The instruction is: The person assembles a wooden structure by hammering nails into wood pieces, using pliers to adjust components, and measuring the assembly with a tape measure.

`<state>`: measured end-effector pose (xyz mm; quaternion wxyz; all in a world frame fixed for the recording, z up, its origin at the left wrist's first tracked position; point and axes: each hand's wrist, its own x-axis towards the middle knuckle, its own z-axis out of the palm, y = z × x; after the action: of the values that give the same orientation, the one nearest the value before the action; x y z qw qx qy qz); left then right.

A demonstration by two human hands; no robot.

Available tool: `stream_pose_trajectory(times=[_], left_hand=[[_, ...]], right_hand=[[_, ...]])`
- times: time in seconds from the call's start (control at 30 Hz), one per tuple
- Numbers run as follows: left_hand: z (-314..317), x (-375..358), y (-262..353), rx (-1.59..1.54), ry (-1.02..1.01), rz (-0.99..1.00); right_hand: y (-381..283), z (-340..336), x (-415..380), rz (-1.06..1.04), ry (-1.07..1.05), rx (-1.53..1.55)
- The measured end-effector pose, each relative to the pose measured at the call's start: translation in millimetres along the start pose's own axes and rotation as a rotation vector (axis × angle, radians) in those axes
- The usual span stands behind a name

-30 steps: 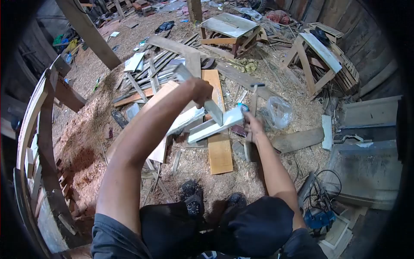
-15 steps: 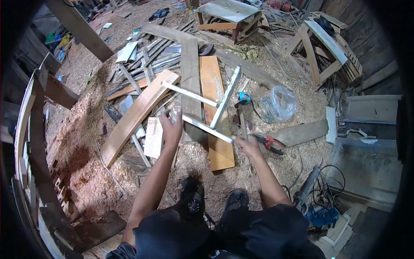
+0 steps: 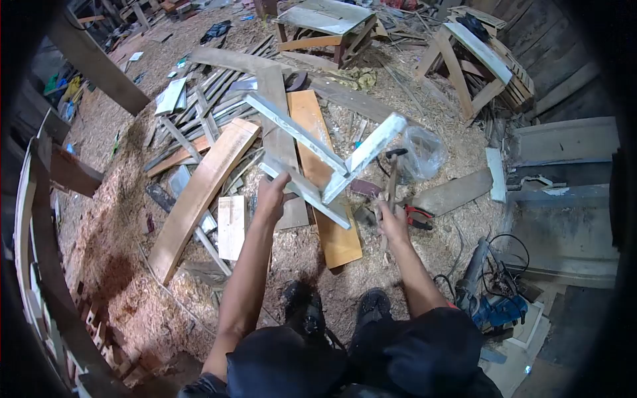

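My left hand [image 3: 273, 199] grips the left end of the near slat of a white-painted wooden frame [image 3: 295, 131]. Two roughly parallel slats of this frame join a cross slat, and it is held tilted above the boards. In my right hand [image 3: 393, 224] is a hammer [image 3: 392, 178], its dark head pointing up and away, to the right of the frame and apart from it. Beneath the frame lie an orange-brown board [image 3: 340, 245] and a grey plank [image 3: 271, 86]. Red-handled pliers [image 3: 419, 217] rest on the ground just beyond my right hand.
Wood shavings cover the ground. A curved board [image 3: 202, 196] and a short pale block [image 3: 231, 227] lie left. A clear plastic bag [image 3: 428, 154] sits right. A blue power tool [image 3: 501, 312] with a cord is near my right leg. Low wooden benches [image 3: 325, 16] stand at the back.
The frame has turned and tilted in my left hand, its cross slat now nearer the camera. My right hand with the hammer has come away from the near slat's right end. The view has shifted slightly right.
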<state>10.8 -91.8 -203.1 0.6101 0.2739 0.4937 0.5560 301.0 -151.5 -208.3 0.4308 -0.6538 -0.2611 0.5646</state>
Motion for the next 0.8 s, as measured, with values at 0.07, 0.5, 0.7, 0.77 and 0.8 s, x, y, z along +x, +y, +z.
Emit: stream_pose_trajectory(times=[0.07, 0.5, 0.7, 0.77, 0.8], left_hand=[[5, 1, 19, -0.017, -0.038, 0.149], [-11, 18, 9, 0.175, -0.079, 0.225], [8, -1, -15, 0.135, -0.196, 0.297], [4, -3, -28, 0.29, -0.242, 0.319], [8, -6, -33, 0.326, -0.234, 0.341]], right_hand=[[-9, 8, -6, 0.013, -0.049, 0.072], [-41, 91, 46, -0.362, -0.038, 0.295], [-37, 86, 47, -0.408, -0.03, 0.301], [-33, 79, 43, -0.416, -0.053, 0.311], [-31, 75, 40, -0.406, -0.063, 0.316]])
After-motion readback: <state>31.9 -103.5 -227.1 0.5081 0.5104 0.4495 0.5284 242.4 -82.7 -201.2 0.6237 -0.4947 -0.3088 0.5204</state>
